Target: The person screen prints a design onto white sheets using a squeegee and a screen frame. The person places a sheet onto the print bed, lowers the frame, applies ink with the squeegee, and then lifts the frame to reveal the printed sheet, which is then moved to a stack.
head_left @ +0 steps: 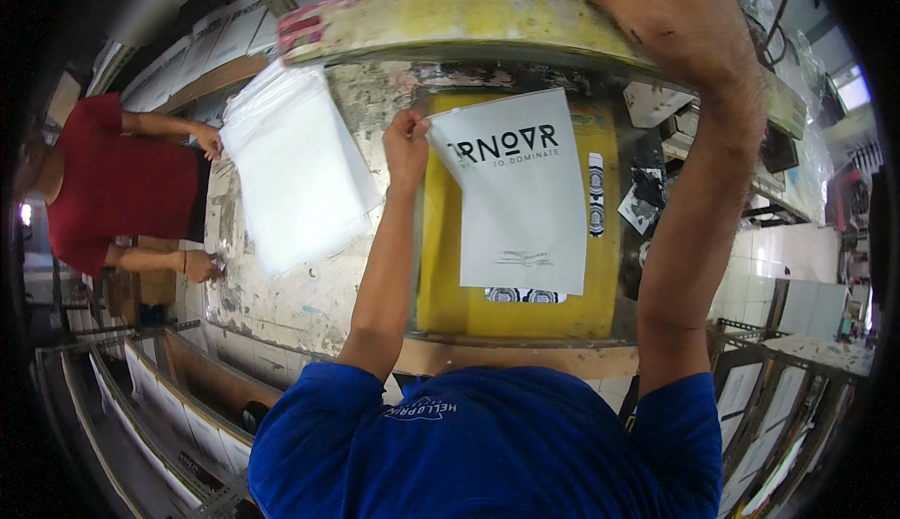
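Note:
My left hand (407, 149) pinches the upper left corner of a thin white sheet (523, 210) printed with black lettering, and that corner is lifted and folded. Most of the sheet lies over a yellow printing board (441, 266). Small black-and-white printed strips (596, 195) show beside its right edge and under its lower edge. Above the board, my right hand (670, 27) grips the yellow-stained wooden beam of a raised screen frame (450, 22); some of its fingers are cut off by the upper edge.
A stack of white sheets (300, 163) lies on the stained table (281, 303) to the left. Beyond it stands a person in a red shirt (131, 181), both hands near the table edge. Drying racks (159, 416) fill the lower left, and more racks (778, 416) the lower right.

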